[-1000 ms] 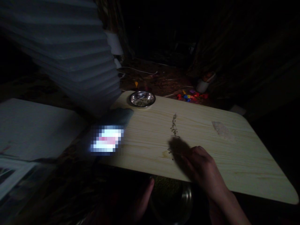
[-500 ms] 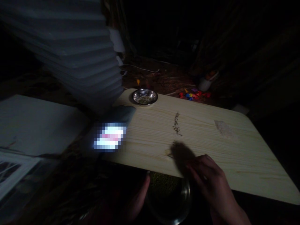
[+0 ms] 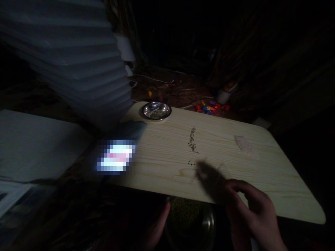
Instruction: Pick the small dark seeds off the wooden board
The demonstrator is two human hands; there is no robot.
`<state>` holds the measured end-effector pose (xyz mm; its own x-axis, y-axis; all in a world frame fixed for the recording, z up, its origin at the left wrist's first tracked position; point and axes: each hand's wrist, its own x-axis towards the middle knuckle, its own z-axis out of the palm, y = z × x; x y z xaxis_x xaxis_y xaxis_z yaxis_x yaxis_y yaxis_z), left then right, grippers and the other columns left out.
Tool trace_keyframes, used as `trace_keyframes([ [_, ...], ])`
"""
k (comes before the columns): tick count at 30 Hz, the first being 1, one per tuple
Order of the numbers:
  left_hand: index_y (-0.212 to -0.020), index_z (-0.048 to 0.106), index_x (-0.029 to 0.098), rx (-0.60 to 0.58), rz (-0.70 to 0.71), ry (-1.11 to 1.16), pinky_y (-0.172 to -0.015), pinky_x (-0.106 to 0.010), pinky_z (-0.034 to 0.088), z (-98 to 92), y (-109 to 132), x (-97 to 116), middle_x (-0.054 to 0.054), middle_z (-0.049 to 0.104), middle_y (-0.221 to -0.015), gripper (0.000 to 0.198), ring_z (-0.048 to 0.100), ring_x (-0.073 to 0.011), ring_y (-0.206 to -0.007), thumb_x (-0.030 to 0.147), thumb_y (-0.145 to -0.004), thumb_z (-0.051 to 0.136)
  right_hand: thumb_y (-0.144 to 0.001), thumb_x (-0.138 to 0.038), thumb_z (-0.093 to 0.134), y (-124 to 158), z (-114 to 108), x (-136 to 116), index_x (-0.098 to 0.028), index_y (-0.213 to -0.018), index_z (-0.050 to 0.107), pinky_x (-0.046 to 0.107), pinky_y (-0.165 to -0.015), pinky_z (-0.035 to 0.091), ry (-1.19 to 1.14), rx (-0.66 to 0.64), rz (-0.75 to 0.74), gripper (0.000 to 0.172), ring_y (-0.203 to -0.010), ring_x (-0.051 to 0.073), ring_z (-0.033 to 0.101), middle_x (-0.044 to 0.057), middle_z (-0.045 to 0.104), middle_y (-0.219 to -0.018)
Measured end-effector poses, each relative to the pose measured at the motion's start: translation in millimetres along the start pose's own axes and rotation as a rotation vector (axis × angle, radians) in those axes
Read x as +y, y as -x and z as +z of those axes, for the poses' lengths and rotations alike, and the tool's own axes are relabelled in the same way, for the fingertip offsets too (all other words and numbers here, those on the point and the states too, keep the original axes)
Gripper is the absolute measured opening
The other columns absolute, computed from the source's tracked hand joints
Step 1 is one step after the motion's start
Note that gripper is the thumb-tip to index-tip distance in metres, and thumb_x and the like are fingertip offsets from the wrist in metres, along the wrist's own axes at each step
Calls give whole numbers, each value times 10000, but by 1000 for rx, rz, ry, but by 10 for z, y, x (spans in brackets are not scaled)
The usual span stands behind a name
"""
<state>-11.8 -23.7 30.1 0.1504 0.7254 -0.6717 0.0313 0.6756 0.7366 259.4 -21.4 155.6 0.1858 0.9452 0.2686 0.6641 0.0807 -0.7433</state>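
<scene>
Below the table's near edge is a round steel bowl [image 3: 210, 221] with small greenish grains [image 3: 187, 211] inside. My left hand [image 3: 158, 225] is at its left rim, thumb along the edge; its other fingers are lost in the dark. Over the near edge of the table [image 3: 272, 181], right of the bowl, my right hand [image 3: 255, 209] has thumb and index finger pinched together. Whatever is between those fingertips is too dim to make out. A strip of small dark grains [image 3: 192, 141] lies mid-table, with a few loose ones closer to me.
A shallow steel dish [image 3: 157, 111] with some grains stands at the far left corner. A lit, blurred-out screen [image 3: 116, 157] is at the left edge. A pale patch [image 3: 246, 146] lies on the right. Colourful small items [image 3: 213, 107] are on the floor beyond.
My right hand has moved right and slightly nearer to me, away from the grains, and its shadow has moved too. My left hand stays at the bowl. The view has shifted a little.
</scene>
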Motion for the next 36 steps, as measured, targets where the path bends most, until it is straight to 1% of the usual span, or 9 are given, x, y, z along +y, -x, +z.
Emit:
trace_keyframes([
  [7,-1439,424,61,-3,-32,-43,-1212,-329,55,40,-85,-77,-66,287,-1532,615,211,-207,-1446,438,-955,385,-880,-338,603,-146,329,152,-185,-944,711,303,-677,565,-214,-85,161,198,-829,236,707,77,753,-880],
  [10,-1486,345,81,51,-2,-60,-1204,-270,58,39,-110,-129,-35,212,-1562,666,166,-175,-1458,441,-933,432,-856,-320,619,-225,436,180,-184,-926,718,341,-734,560,-223,-92,163,183,-834,238,705,71,757,-890],
  [15,-1420,438,23,39,-63,-70,-1208,-339,112,39,-142,-173,-104,318,-1513,632,253,-233,-1432,429,-937,401,-852,-290,601,-313,491,158,-171,-950,722,394,-810,546,-201,-131,156,196,-871,249,707,90,764,-943],
  [20,-1463,374,39,33,-56,-92,-1211,-338,25,25,-144,-170,-79,240,-1549,644,171,-221,-1458,438,-957,368,-850,-282,585,-356,523,147,-166,-947,730,389,-813,542,-162,-170,140,209,-880,248,714,87,771,-941],
  [23,-1464,373,69,23,-47,-86,-1212,-316,42,9,-142,-171,-78,231,-1556,615,174,-196,-1456,430,-965,375,-847,-273,576,-379,545,146,-162,-950,734,386,-799,544,-132,-183,149,220,-856,244,720,87,773,-930],
  [27,-1427,415,78,27,-43,-75,-1206,-383,80,-21,-132,-146,-140,256,-1542,562,214,-206,-1443,418,-980,399,-815,-219,562,-419,538,156,-162,-963,737,361,-776,548,-97,-218,159,237,-855,241,725,82,775,-932],
  [30,-1317,551,172,35,-10,-77,-1165,-458,210,-62,-123,-119,-125,412,-1456,487,352,-245,-1376,483,-949,472,-814,-206,541,-465,477,191,-161,-963,741,347,-766,547,-55,-211,144,253,-853,240,726,82,775,-940],
  [33,-1246,607,206,47,11,-74,-1117,-443,310,-105,-158,-143,-114,504,-1371,457,455,-236,-1295,518,-932,492,-810,-203,536,-541,345,257,-167,-962,742,338,-774,544,23,-232,116,259,-852,237,723,81,772,-949],
  [36,-1218,614,177,86,15,-79,-1118,-446,307,-121,-235,-206,-128,496,-1373,432,449,-234,-1299,484,-936,502,-803,-188,525,-649,161,350,-179,-965,735,304,-758,541,149,-265,50,266,-842,220,716,72,767,-951],
])
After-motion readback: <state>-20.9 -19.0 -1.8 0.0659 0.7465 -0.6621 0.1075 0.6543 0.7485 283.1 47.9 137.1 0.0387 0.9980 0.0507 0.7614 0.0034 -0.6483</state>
